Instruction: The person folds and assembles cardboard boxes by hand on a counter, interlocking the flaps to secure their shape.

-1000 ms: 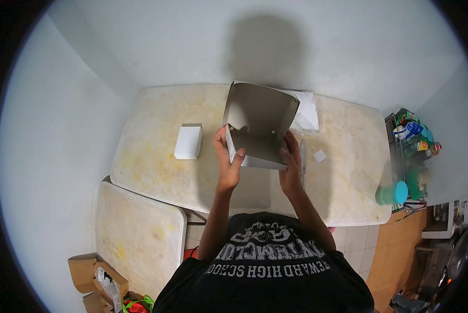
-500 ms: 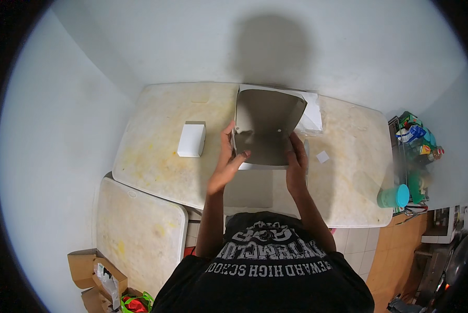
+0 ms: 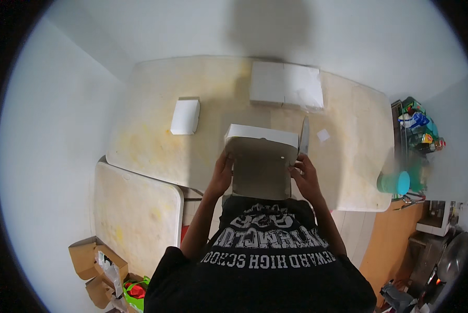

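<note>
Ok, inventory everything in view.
Open box: one, white, centre
Small box: one, white, table's left
Packs: apparently two, white, far table edge
Knife: one, silver, beside open box
Card: one, white, right of knife
Tub: one, turquoise, right table edge
Rack: one, dark, far right
Tables: two, off-white, centre and lower left
Carton: one, brown, lower left
Bag: one, green, beside carton
Pan: one, grey, lower right
Shirt: one, black, bottom
Hands: two, on open box

Bare tabletop [image 3: 198, 151] left a passage between the left hand [image 3: 222, 176] and the small white box [image 3: 185, 118], with another lane short of the teal-lidded tub [image 3: 393, 182] at right. The open box [image 3: 265, 133] filled the gap between both hands; a blade-like object [image 3: 305, 135] lay just ahead of the right hand [image 3: 306, 178]; white boxes [image 3: 266, 82] blocked part of the back edge.
</note>
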`<state>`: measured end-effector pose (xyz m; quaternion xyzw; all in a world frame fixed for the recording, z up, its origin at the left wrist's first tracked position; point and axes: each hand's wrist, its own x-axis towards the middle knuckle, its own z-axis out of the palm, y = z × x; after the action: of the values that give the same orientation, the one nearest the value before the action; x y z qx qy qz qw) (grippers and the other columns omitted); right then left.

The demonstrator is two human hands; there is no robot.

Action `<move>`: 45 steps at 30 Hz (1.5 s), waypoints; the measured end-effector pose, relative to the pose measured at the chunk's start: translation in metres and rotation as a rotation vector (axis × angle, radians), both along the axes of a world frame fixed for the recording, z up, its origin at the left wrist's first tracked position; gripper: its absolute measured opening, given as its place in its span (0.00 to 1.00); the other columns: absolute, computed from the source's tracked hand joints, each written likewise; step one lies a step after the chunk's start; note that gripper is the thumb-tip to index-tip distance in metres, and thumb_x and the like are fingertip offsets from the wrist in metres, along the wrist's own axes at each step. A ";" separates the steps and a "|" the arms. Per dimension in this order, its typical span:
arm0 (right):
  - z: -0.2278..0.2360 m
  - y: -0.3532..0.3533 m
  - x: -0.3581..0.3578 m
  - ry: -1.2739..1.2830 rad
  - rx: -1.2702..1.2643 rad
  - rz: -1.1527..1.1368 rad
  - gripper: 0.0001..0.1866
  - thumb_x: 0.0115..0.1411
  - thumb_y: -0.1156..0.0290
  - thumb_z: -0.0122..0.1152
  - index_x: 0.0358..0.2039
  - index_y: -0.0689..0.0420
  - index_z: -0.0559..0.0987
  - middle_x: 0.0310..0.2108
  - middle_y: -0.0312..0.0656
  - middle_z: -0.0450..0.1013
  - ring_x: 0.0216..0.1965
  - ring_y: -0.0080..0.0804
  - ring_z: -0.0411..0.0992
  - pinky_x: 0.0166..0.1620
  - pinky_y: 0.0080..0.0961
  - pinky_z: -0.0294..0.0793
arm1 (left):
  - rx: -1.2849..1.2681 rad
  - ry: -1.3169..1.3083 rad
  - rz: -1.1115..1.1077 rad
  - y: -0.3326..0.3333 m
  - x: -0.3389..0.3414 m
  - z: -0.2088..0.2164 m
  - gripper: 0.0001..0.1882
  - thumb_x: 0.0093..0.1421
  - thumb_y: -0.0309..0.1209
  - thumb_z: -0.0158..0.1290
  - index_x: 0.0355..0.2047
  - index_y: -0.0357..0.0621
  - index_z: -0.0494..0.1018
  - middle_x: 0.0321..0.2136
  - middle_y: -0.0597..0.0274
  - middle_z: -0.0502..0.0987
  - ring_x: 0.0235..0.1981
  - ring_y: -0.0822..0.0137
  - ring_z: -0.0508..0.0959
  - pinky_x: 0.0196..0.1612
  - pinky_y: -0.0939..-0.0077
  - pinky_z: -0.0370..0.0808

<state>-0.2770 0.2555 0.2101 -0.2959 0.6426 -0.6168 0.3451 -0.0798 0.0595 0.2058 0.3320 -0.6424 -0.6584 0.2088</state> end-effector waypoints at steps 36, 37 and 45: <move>0.001 0.051 0.011 0.074 0.131 0.448 0.37 0.57 0.70 0.61 0.67 0.53 0.60 0.61 0.48 0.64 0.65 0.42 0.60 0.66 0.41 0.57 | -0.030 0.129 -0.377 0.050 0.054 -0.034 0.39 0.55 0.32 0.60 0.64 0.40 0.55 0.57 0.51 0.68 0.60 0.57 0.66 0.63 0.63 0.61; 0.003 0.048 0.014 0.074 0.132 0.442 0.37 0.57 0.70 0.61 0.67 0.53 0.60 0.61 0.48 0.64 0.65 0.42 0.60 0.66 0.41 0.57 | 0.125 0.052 -0.301 0.049 0.054 -0.034 0.39 0.56 0.34 0.61 0.64 0.39 0.55 0.56 0.51 0.68 0.59 0.58 0.67 0.63 0.63 0.62; 0.007 0.016 0.016 0.007 0.134 0.384 0.36 0.60 0.71 0.62 0.67 0.54 0.59 0.61 0.45 0.65 0.64 0.40 0.61 0.66 0.42 0.57 | 0.408 -0.112 -0.260 0.025 0.047 -0.036 0.31 0.61 0.38 0.58 0.60 0.38 0.62 0.50 0.52 0.73 0.53 0.61 0.72 0.57 0.67 0.68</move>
<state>-0.2612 0.2716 0.2174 -0.3918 0.6151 -0.4945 0.4730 -0.0328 0.0840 0.1700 0.3178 -0.5440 -0.7764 0.0151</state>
